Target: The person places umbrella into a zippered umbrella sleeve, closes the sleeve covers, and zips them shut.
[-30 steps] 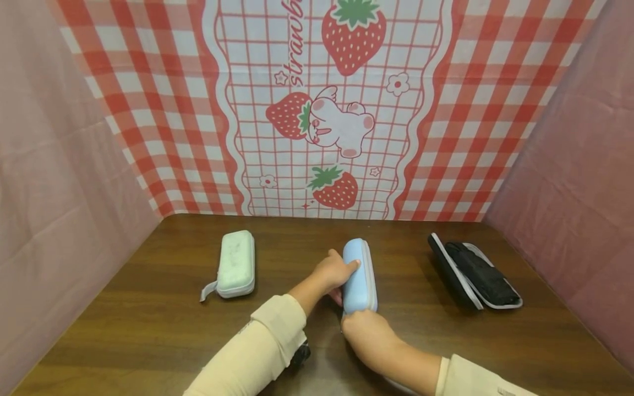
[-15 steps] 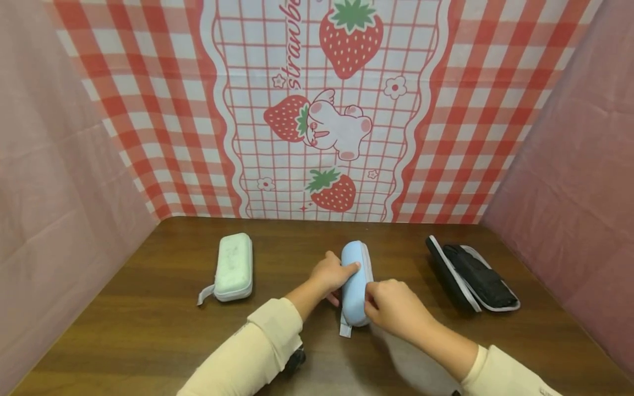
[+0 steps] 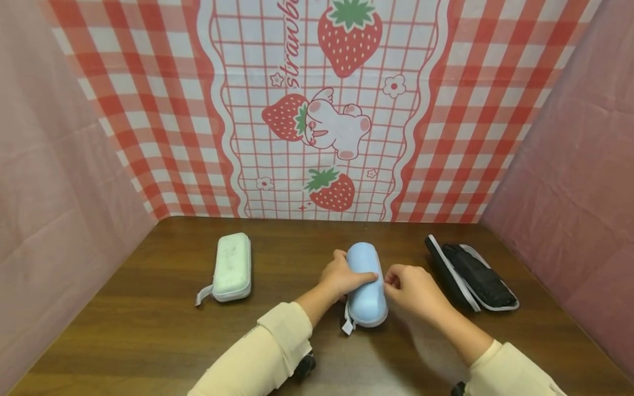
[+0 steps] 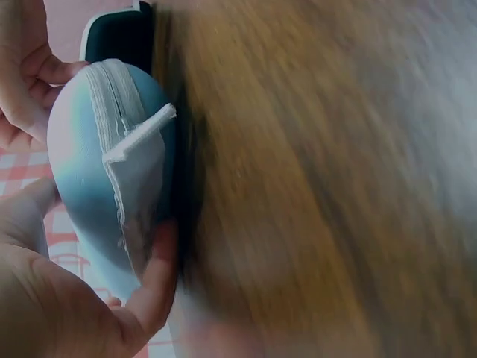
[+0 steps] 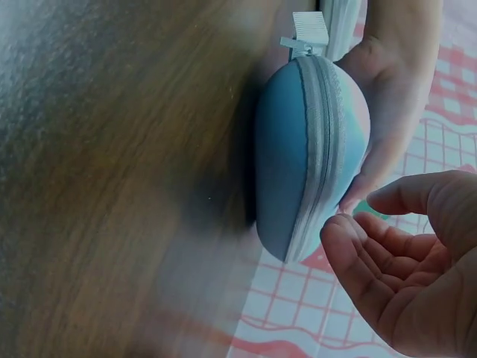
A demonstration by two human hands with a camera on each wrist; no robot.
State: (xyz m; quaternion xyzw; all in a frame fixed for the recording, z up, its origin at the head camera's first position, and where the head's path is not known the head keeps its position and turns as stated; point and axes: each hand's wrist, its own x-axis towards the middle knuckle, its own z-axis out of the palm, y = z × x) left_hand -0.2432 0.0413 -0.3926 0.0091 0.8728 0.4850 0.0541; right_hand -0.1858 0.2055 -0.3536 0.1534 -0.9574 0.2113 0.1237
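A light blue hard zip case (image 3: pixel 364 258) stands on its long edge region of the brown table, its grey zipper (image 5: pixel 320 149) running along it. My left hand (image 3: pixel 343 278) grips the case from the left, thumb over the top. At the near end hangs a pale strap (image 3: pixel 348 325), also plain as a strap (image 4: pixel 141 138) in the left wrist view. Just right of the case is my right hand (image 3: pixel 411 286). Its fingers are loosely bent, with a gap between thumb and forefinger (image 5: pixel 350 253) and nothing held. The zipper looks closed along the visible side.
A pale green zip case (image 3: pixel 233 267) with a strap lies to the left on the brown table (image 3: pixel 148 330). At the right is a black case (image 3: pixel 477 275), partly unfolded, with a black item inside. A checked strawberry cloth (image 3: pixel 327 110) hangs behind.
My right hand has moved from the case's near end along its right side and now sits slightly apart from it. The blue case has turned and shifted slightly right in my left hand.
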